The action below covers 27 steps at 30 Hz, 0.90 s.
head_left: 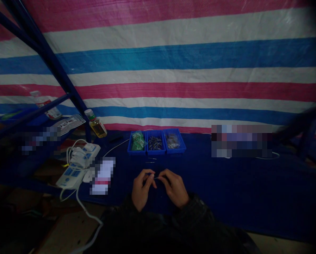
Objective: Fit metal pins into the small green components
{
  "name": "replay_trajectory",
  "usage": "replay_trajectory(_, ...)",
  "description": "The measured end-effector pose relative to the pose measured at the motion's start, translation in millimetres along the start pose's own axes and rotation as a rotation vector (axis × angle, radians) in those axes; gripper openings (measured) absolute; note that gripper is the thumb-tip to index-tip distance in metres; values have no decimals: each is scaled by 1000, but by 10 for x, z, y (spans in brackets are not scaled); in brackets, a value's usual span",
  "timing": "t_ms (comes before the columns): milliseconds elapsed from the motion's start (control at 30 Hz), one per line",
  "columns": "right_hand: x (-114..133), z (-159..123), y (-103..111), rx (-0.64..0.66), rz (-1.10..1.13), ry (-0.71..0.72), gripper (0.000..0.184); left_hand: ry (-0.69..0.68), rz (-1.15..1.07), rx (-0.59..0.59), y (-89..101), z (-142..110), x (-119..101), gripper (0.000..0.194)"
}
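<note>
Over the blue table [226,197], my left hand [142,188] and my right hand [175,187] meet fingertip to fingertip. Both pinch a thin, short metallic pin-like piece [155,177], one hand at each end; its exact kind is too small to make out. Just beyond the fingers, two similar slender pieces [150,162] lie on the table. Behind them stand three blue bins side by side: the left one holds a green plastic bag [138,141], the middle one many small metal pins [154,143], the right one a clear bag of greyish parts [173,140].
Left of my hands lie a blurred-out phone-like screen [103,176] and a white power strip [72,176] with cables. A bottle of yellow liquid [96,124] stands by the blue metal frame [60,76]. A pixelated object [241,141] sits at the back right, before striped sheeting [173,56].
</note>
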State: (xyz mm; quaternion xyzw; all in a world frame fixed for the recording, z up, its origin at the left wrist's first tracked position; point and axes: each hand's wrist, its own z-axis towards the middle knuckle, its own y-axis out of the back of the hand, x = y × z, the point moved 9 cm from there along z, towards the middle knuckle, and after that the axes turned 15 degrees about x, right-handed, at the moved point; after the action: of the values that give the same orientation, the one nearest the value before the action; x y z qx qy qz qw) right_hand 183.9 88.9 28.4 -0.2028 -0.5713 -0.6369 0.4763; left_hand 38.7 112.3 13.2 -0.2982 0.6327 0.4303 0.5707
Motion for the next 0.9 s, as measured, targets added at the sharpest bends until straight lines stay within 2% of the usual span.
replay_trajectory(233,-18,9,-4,25,-39,-45,29,0,-12,6,-3,4,-35,24)
replay_trajectory(433,43,29,57,48,12,20,19,-11,-81,-24,11,-2,-1,23)
replay_trajectory(633,196,223,279,131,-195,147,21,-13,-116,-64,44,-18,33,26)
replay_trajectory(733,233,482,555,14,-267,132,19,-8,-143,-96,83,-26,50,25)
replay_trajectory(800,196,643,785,-170,-296,47,20,-15,-154,-96,87,-23,49,24)
replay_trajectory(833,170,711,846,-229,-310,6,21,-18,-155,-92,82,-20,47,24)
replay_trajectory(900,120,820,827,-245,-328,-33,24,-14,-155,-87,73,-16,47,23)
